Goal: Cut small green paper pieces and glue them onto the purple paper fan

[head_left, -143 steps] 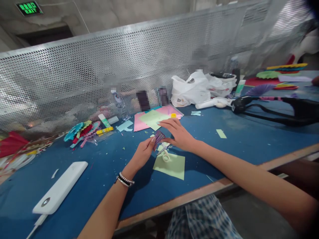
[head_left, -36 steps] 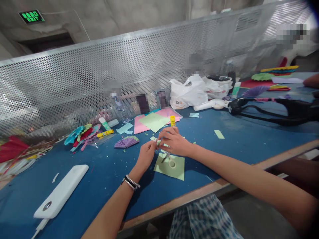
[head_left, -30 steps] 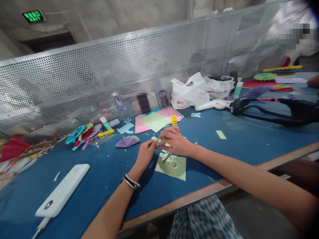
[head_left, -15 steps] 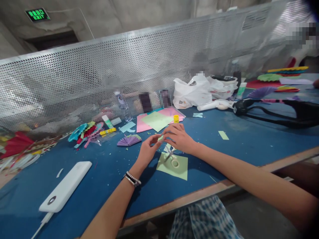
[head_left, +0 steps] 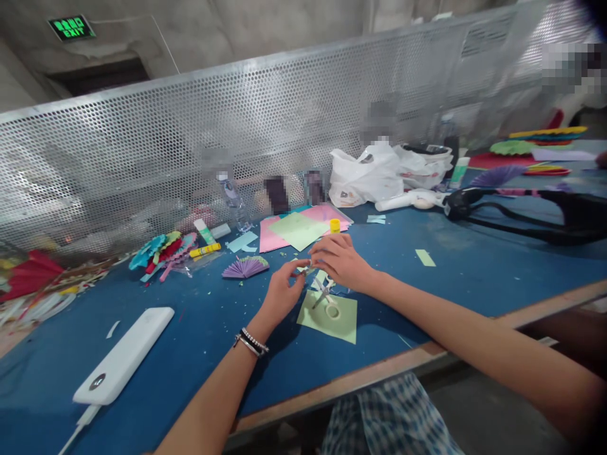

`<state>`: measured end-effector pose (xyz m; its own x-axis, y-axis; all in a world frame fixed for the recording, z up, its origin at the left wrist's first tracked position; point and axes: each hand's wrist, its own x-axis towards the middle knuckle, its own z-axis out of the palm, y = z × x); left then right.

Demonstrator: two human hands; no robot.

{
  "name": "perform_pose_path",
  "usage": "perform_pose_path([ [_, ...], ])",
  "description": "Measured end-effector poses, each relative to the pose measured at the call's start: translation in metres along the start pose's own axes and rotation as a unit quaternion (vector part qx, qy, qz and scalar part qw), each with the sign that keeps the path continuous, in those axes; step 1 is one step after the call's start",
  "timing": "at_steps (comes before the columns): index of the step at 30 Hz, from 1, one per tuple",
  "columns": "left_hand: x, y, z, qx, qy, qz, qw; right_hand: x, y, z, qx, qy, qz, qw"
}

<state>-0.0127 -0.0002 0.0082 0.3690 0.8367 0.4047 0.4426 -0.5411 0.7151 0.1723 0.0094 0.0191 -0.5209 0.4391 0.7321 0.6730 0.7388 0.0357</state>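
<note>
While poised above a pale green paper square [head_left: 332,319]: left hand [head_left: 281,296] and right hand [head_left: 337,261], fingertips pinching one small pale paper scrap [head_left: 307,268].

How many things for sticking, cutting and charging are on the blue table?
Glue sticks: 2, a yellow one lying and a yellow-capped one standing
Tape roll: 1
Scissors: 1
White power bank: 1
Total: 5
</note>
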Motion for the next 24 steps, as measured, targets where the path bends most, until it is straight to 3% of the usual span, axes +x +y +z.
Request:
perform_pose_path([
  [4,-0.005,0.010,0.000,0.028,-0.016,0.004,0.999,0.001,0.003,-0.001,-0.001,0.022,0.050,0.998],
  [11,-0.002,0.003,0.002,0.050,0.019,-0.002,0.999,0.002,-0.001,0.001,0.033,-0.002,0.020,0.999],
  [13,0.000,-0.001,0.001,0.022,0.062,-0.018,0.998,0.003,-0.002,-0.002,0.036,-0.047,0.047,0.997],
  [15,0.002,-0.004,-0.002,-0.020,0.111,-0.041,0.993,0.002,-0.001,-0.007,0.029,-0.134,0.061,0.989],
  [18,0.004,-0.008,-0.008,-0.070,0.160,-0.066,0.982,-0.002,0.004,-0.013,0.024,-0.265,0.022,0.964],
  [20,0.006,-0.012,-0.012,-0.073,0.177,-0.074,0.979,-0.005,0.009,-0.016,0.036,-0.299,-0.005,0.954],
  [24,0.009,-0.019,-0.015,-0.057,0.172,-0.100,0.978,-0.009,0.018,-0.016,0.053,-0.301,-0.018,0.952],
])
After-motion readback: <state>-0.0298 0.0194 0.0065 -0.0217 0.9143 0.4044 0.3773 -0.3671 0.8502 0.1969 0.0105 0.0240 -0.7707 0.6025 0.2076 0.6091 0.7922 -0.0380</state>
